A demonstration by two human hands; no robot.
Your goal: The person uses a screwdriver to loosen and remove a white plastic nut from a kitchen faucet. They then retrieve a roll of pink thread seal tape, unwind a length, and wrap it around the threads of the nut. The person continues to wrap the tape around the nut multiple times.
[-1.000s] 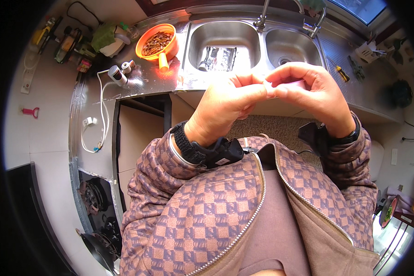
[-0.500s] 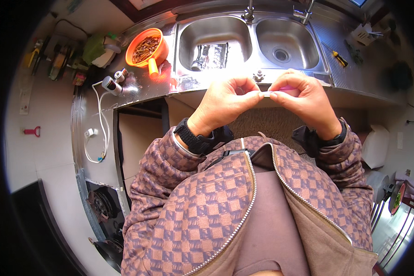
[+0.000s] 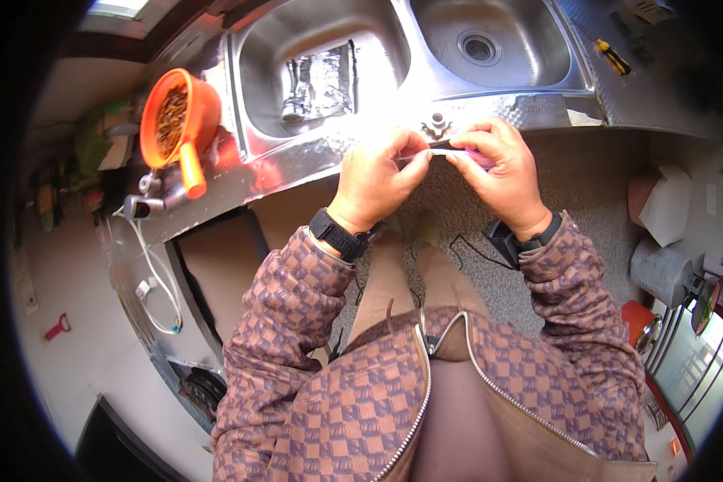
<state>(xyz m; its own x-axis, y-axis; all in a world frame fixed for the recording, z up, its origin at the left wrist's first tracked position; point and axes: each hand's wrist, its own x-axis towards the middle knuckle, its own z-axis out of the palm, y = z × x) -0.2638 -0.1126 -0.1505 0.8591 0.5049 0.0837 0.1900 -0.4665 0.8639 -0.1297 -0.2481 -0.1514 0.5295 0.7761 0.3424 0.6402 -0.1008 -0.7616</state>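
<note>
Just in front of the sink's near edge, a thin white strip (image 3: 441, 151) stretches between my two hands. My left hand (image 3: 375, 178) pinches its left end between thumb and forefinger. At the other end, my right hand (image 3: 504, 175) is closed round a small pinkish-purple thing (image 3: 482, 159), perhaps a tape roll, which the fingers partly cover. Close beyond the fingertips stands a small metal valve fitting (image 3: 436, 124) on the counter's front edge.
A silver packet (image 3: 329, 80) lies in the left sink basin (image 3: 261, 48), beside the right basin (image 3: 530, 56). An orange long-handled pot (image 3: 205, 112) of brown pieces stands left. A yellow-black tool (image 3: 613, 58) lies right. A white cable (image 3: 154, 277) hangs at the left.
My view has shifted and tilted, so the sink and pot appear larger. My fingertips are slightly farther apart, and more of the white strip shows between them.
</note>
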